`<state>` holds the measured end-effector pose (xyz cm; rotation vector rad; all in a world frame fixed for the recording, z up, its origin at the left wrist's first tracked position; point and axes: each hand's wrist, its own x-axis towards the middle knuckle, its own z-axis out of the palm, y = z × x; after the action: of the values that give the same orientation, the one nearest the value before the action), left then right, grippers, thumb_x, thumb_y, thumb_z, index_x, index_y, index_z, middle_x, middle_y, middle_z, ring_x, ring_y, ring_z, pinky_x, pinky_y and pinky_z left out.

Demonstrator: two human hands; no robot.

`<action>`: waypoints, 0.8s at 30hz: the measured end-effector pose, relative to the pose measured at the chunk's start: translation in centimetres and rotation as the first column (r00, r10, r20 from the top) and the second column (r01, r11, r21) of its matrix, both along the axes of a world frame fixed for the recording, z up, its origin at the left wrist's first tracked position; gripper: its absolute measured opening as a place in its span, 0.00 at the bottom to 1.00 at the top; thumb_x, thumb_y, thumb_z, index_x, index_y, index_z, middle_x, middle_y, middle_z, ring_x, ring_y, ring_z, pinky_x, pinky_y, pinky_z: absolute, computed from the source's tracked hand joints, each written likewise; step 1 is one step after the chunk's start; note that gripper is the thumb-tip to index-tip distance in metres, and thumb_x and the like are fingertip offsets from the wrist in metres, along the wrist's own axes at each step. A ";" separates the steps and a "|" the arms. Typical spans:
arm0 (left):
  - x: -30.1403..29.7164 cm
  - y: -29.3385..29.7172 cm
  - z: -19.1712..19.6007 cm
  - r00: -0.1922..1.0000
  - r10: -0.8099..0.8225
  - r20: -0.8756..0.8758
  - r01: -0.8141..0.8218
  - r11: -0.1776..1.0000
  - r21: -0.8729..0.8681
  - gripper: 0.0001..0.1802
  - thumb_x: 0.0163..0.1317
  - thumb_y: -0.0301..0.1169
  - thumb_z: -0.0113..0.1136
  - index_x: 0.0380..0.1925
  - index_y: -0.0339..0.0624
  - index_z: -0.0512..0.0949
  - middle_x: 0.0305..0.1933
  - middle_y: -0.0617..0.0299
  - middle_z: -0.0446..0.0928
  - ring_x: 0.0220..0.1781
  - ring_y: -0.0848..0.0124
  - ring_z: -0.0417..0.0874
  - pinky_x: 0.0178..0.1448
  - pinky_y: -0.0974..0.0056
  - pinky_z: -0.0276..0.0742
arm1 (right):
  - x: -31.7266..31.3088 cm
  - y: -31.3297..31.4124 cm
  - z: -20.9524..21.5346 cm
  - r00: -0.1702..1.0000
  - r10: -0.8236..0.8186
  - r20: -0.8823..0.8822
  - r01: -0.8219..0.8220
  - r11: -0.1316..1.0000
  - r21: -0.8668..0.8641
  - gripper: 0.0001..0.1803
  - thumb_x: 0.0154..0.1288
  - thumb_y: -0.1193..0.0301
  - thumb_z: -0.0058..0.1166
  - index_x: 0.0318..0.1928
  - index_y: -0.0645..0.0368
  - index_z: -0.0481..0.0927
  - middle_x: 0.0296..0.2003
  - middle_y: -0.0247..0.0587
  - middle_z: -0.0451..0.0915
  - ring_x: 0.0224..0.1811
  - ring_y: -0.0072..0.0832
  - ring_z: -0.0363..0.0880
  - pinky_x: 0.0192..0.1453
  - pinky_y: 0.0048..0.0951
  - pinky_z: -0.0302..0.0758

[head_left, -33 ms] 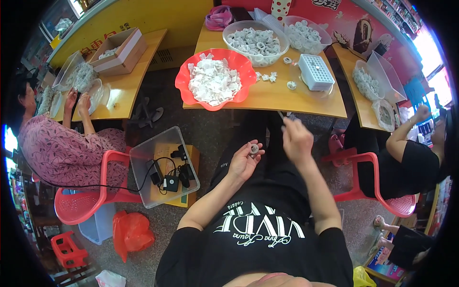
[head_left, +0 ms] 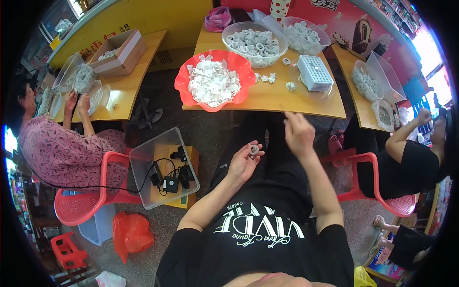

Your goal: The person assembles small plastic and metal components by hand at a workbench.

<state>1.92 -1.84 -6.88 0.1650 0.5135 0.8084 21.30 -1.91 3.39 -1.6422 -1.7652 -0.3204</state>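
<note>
My left hand [head_left: 245, 162] is above my lap, palm up, with its fingers curled round a small white ring-shaped plastic part [head_left: 253, 150]. Just below the table's front edge, my right hand [head_left: 299, 134] is closed, its fingertips pointing away from me; what they hold, if anything, I cannot make out. Beyond the hands, a red wavy-rimmed bowl [head_left: 180, 86] is heaped with small white plastic pieces [head_left: 214, 83]. Behind it a clear bowl [head_left: 256, 61] holds many whitish ring parts [head_left: 253, 42]. A few loose white parts [head_left: 290, 86] lie on the table.
On the table [head_left: 267, 103] stand a stack of pale-blue perforated trays [head_left: 314, 74] and a second clear bowl [head_left: 325, 38]. A clear bin with black cables [head_left: 165, 167] is to my left. People work at side tables: one in pink [head_left: 71, 143], one in black [head_left: 399, 167].
My right hand has shifted only slightly by the table edge; the thin grey thing seen earlier at its fingertips no longer shows. My left hand keeps the ring part.
</note>
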 end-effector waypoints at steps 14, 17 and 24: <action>-0.7 0.3 0.8 0.996 -0.010 0.089 0.007 0.999 0.036 0.17 0.69 0.27 0.45 0.55 0.32 0.69 0.53 0.48 0.75 0.50 0.58 0.79 0.51 0.65 0.78 | 9.1 9.7 3.9 0.986 -0.167 0.025 0.166 0.985 0.040 0.11 0.52 0.79 0.52 0.39 0.61 0.77 0.38 0.52 0.74 0.39 0.49 0.77 0.41 0.43 0.74; -0.8 0.3 1.0 0.994 -0.004 0.107 -0.001 0.999 0.043 0.17 0.69 0.28 0.45 0.55 0.30 0.68 0.53 0.46 0.74 0.51 0.56 0.78 0.52 0.64 0.78 | 8.7 11.4 2.9 0.986 -0.119 0.114 0.123 0.992 -0.026 0.07 0.51 0.80 0.51 0.34 0.65 0.76 0.38 0.53 0.74 0.41 0.51 0.76 0.42 0.43 0.74; -1.0 0.1 2.7 0.987 -0.032 0.155 0.024 0.998 0.057 0.19 0.72 0.31 0.43 0.56 0.31 0.68 0.56 0.46 0.73 0.56 0.54 0.76 0.56 0.62 0.75 | 6.5 10.5 2.9 0.859 -0.083 0.506 0.062 0.996 0.059 0.06 0.52 0.79 0.53 0.33 0.62 0.77 0.39 0.50 0.74 0.44 0.47 0.74 0.46 0.42 0.71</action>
<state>0.90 -1.70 -4.13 0.1580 0.3411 0.8010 27.79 8.57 6.24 -1.7001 -2.0555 -0.8916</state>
